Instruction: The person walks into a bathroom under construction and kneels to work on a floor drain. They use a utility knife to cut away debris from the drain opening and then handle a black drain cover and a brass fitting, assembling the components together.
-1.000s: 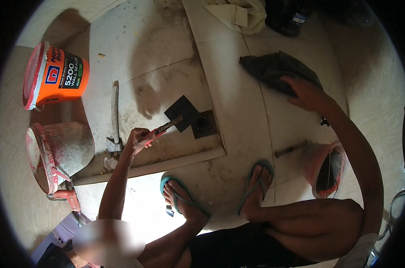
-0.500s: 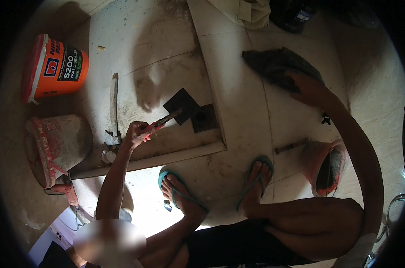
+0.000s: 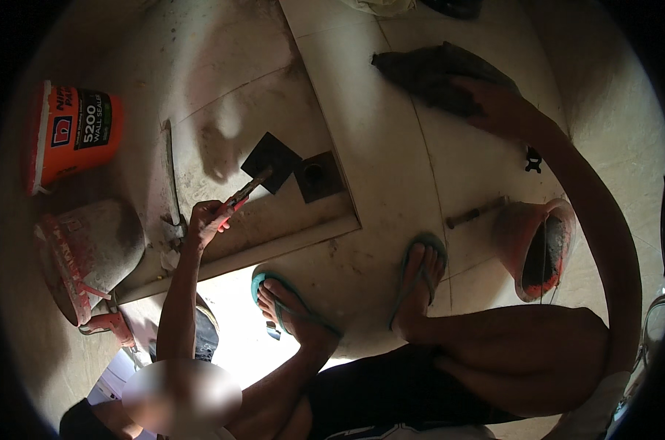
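Observation:
My left hand (image 3: pixel 209 222) is closed round the red handles of pliers (image 3: pixel 239 196). The pliers' jaws meet the middle of a black square plate (image 3: pixel 268 155). This plate is tilted beside a dark square drain (image 3: pixel 320 176) with a round hole, set in the floor corner; whether it touches the floor I cannot tell. At the far right my right hand (image 3: pixel 486 103) is closed on a dark cloth (image 3: pixel 439 70), its fingers partly hidden in the folds.
On the left lie an orange paint bucket (image 3: pixel 79 136), a dirty pail (image 3: pixel 101 238), a hammer-like tool (image 3: pixel 171 176) and a red power tool (image 3: pixel 109 323). A cement-stained red bucket (image 3: pixel 512 235) lies right of my sandalled feet (image 3: pixel 424 271). A raised ledge (image 3: pixel 288 246) edges the recess.
The view has shifted, moving the floor things in the picture. The plate on the pliers is slightly farther left from the drain. My right hand still grips the cloth.

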Demonstrator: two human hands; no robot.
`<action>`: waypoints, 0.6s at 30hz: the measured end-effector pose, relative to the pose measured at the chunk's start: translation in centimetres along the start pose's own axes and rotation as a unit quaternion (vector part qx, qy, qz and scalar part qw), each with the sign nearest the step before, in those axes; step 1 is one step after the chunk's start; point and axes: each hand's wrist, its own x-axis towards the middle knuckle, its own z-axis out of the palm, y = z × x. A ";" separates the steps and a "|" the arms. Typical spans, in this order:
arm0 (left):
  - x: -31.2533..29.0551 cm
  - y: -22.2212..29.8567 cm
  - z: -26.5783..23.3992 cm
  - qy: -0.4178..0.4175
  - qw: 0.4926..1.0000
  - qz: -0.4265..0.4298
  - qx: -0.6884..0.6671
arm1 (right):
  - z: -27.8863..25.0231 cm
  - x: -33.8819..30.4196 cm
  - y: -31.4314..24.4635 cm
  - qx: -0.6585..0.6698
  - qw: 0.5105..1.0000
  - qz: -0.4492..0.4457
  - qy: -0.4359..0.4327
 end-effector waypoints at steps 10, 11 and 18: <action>0.5 -0.2 2.3 -0.059 0.998 -0.005 0.019 | 0.2 -0.4 1.0 -0.008 0.999 -0.030 0.009; 0.7 -0.3 2.7 -0.060 0.997 -0.013 0.041 | 0.2 -0.4 0.9 -0.012 0.999 -0.029 0.012; 2.5 0.5 5.8 -0.111 0.989 -0.059 0.074 | -0.4 -0.1 0.1 -0.023 1.000 -0.005 -0.014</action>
